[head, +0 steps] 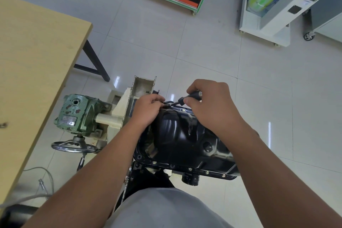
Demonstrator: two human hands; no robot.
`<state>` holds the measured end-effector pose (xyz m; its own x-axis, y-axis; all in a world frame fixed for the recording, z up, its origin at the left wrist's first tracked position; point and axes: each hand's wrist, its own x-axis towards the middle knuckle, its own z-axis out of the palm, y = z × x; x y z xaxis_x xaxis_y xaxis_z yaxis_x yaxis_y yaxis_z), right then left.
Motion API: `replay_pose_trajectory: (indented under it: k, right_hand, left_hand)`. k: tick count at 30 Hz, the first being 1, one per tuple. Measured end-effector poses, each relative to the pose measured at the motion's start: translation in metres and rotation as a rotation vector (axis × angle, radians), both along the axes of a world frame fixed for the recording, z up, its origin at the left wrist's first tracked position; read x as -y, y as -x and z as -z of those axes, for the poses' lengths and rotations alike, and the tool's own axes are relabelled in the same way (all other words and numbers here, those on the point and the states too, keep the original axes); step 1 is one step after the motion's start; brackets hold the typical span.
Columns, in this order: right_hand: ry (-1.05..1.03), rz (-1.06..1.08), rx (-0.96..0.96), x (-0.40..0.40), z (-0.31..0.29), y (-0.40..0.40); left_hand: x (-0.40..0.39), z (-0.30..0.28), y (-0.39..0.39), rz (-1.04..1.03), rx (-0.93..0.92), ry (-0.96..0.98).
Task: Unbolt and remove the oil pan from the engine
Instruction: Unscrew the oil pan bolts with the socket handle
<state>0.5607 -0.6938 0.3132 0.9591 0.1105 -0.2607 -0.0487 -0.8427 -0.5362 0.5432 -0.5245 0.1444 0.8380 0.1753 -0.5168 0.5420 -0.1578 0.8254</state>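
— Judging by the flange, how much of the unbolting can be called done?

— Little, it seems. The oil pan [182, 135] is seen seated on the engine [148, 174], which is carried on the stand beside the green gearbox [77, 114], to the left of the pan. Along the pan's near edge a row of bolts [190, 169] is still fitted, and one more is visible at the far edge. No gap between pan and engine can be made out. Removal is judged not yet begun; most of the bolts are left.

— And the hands, taken from the pan's left side across?

— The left hand [146, 111] is laid over the pan's far left corner, its fingers curled and brought together at the flange. Something small and dark appears to be pinched there, but what it is cannot be told.

— The other?

— The right hand [209, 105] is placed over the pan's far edge, fingers wrapped round the black handle of a driver tool [190, 97]. The tool's tip is directed down and left at the flange, just beside the left fingertips. Whether it is seated on a bolt head is hidden.
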Motion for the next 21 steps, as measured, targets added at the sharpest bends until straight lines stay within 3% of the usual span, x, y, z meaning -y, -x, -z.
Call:
replay_pose_trajectory:
  k: [21]
  right_hand:
    - [0.075, -0.021, 0.002, -0.016, -0.005, 0.007]
  left_hand:
    - [0.001, 0.001, 0.001, -0.003, -0.003, 0.02]
